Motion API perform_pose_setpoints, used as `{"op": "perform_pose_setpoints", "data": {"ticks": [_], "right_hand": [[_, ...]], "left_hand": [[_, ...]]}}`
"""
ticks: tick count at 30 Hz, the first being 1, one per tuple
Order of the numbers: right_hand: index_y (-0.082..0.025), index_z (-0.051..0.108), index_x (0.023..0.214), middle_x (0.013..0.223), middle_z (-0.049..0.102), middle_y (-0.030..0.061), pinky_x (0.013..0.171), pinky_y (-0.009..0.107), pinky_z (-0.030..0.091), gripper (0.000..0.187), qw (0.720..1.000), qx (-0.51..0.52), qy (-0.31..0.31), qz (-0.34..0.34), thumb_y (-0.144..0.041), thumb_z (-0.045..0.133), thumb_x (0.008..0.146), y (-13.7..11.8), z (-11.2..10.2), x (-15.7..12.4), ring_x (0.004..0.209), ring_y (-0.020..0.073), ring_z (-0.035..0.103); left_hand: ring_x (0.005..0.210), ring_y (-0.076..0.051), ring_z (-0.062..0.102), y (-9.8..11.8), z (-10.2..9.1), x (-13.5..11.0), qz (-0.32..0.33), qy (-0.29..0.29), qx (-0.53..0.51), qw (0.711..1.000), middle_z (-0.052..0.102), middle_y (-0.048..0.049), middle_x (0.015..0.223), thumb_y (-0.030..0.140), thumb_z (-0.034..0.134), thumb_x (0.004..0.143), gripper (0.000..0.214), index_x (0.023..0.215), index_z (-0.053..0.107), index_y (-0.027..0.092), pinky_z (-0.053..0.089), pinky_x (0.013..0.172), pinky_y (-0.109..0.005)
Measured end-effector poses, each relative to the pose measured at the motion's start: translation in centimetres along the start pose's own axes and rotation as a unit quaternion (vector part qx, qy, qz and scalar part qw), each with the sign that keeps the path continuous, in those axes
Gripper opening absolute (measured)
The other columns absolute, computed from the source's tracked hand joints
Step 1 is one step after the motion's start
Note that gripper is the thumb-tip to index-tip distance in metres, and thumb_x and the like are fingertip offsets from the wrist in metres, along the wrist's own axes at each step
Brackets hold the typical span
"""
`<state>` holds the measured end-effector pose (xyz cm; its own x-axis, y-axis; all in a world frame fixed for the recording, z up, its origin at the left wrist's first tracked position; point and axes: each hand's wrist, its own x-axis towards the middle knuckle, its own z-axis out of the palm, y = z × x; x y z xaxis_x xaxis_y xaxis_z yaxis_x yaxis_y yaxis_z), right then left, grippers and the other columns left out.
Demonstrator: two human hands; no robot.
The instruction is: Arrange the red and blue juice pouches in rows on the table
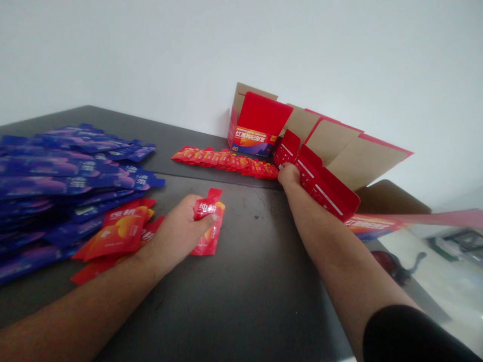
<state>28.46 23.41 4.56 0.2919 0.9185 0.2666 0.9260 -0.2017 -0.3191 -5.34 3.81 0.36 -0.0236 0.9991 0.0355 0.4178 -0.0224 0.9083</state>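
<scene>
The left hand (pixel 175 234) curls closed around a red sachet (pixel 209 223) just above the bench (pixel 241 296) — the right hand (pixel 289 176) grips the edge of a folded red carton blank (pixel 326 186) — both holds snug, neither crumpling.

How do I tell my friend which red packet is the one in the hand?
Find the dark grey table, then the heap of shiny blue packets on its left. Beside it is the person's left hand. The glossy red packet pinched there is the one; the other red packets lie loose.
</scene>
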Motion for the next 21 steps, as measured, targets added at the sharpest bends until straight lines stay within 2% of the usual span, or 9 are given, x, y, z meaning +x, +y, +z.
{"op": "perform_pose_setpoints", "data": {"ticks": [3,5,6,7,9,11,13,16,21], "right_hand": [[-0.010,0.063,0.145,0.141,0.071,0.0193,0.112,0.045,0.054,0.037,0.998,0.051,0.036,0.009,-0.021,0.050,0.113,-1.7,-1.7,-2.2,0.131,0.0283,0.068],[-0.011,0.064,0.143,0.135,0.075,0.0184,0.104,0.036,0.057,0.038,0.995,0.093,0.026,-0.025,-0.019,0.043,0.113,-3.4,-2.5,-4.9,0.124,0.0247,0.072],[-0.014,0.068,0.138,0.128,0.078,0.0154,0.094,0.033,0.060,0.035,0.992,0.115,0.005,-0.045,-0.023,0.045,0.114,-4.3,-2.6,-6.7,0.111,0.0225,0.076],[-0.017,0.072,0.128,0.116,0.081,0.0121,0.081,0.029,0.061,0.030,0.988,0.136,-0.027,-0.065,-0.028,0.048,0.113,-5.2,-2.6,-8.8,0.094,0.0201,0.078],[-0.020,0.075,0.106,0.094,0.082,0.0045,0.054,0.024,0.055,0.020,0.971,0.179,-0.120,-0.103,-0.032,0.059,0.109,-7.0,-2.4,-13.5,0.061,0.0140,0.071],[-0.022,0.071,0.103,0.091,0.080,0.0024,0.040,0.021,0.045,0.014,0.906,0.288,-0.281,-0.129,-0.029,0.061,0.107,-8.4,-2.0,-17.9,0.050,0.0116,0.066],[-0.023,0.069,0.097,0.076,0.074,-0.0014,0.038,0.020,0.046,0.012,0.864,0.326,-0.359,-0.137,-0.028,0.063,0.106,-9.6,-1.6,-21.1,0.051,0.0124,0.066],[-0.025,0.063,0.089,0.061,0.067,-0.0055,0.038,0.017,0.046,0.019,0.844,0.353,-0.380,-0.133,-0.028,0.063,0.107,-11.0,-1.3,-23.2,0.047,0.0109,0.061],[-0.024,0.060,0.085,0.058,0.065,-0.0066,0.041,0.017,0.045,0.023,0.853,0.362,-0.355,-0.126,-0.027,0.062,0.108,-11.6,-0.7,-22.7,0.043,0.0096,0.058]], "left_hand": [[0.086,-0.027,0.074,-0.3,0.3,0.1,-0.010,-0.009,-0.056,0.998,0.080,-0.0054,0.099,0.045,0.076,0.089,0.037,0.118,0.070,0.023,0.051,0.071,-0.035],[0.086,-0.026,0.074,-0.4,0.5,0.1,-0.024,-0.006,-0.121,0.992,0.080,-0.0067,0.102,0.045,0.076,0.089,0.041,0.122,0.068,0.021,0.054,0.073,-0.035],[0.086,-0.025,0.074,-0.4,0.6,0.1,-0.032,0.001,-0.155,0.987,0.079,-0.0071,0.104,0.044,0.077,0.089,0.042,0.123,0.067,0.021,0.056,0.074,-0.035],[0.087,-0.025,0.074,-0.3,0.7,0.2,-0.039,0.011,-0.188,0.981,0.079,-0.0075,0.106,0.043,0.077,0.089,0.043,0.124,0.066,0.020,0.057,0.075,-0.036],[0.090,-0.023,0.075,0.0,0.7,0.2,-0.048,0.033,-0.251,0.966,0.078,-0.0075,0.111,0.040,0.075,0.090,0.042,0.126,0.064,0.021,0.060,0.079,-0.036],[0.093,-0.021,0.075,0.5,0.6,0.2,-0.048,0.055,-0.299,0.951,0.076,-0.0072,0.115,0.034,0.072,0.092,0.039,0.127,0.061,0.021,0.062,0.082,-0.035],[0.093,-0.020,0.074,0.9,0.4,0.2,-0.039,0.067,-0.330,0.941,0.075,-0.0069,0.116,0.030,0.069,0.092,0.038,0.128,0.060,0.021,0.062,0.084,-0.035],[0.088,-0.019,0.073,1.1,0.3,0.2,-0.027,0.073,-0.346,0.935,0.074,-0.0062,0.112,0.028,0.069,0.091,0.039,0.128,0.058,0.020,0.063,0.080,-0.034],[0.085,-0.020,0.074,0.8,0.3,0.4,0.002,0.075,-0.321,0.944,0.073,-0.0080,0.112,0.030,0.067,0.095,0.037,0.129,0.056,0.020,0.064,0.076,-0.035]]}}
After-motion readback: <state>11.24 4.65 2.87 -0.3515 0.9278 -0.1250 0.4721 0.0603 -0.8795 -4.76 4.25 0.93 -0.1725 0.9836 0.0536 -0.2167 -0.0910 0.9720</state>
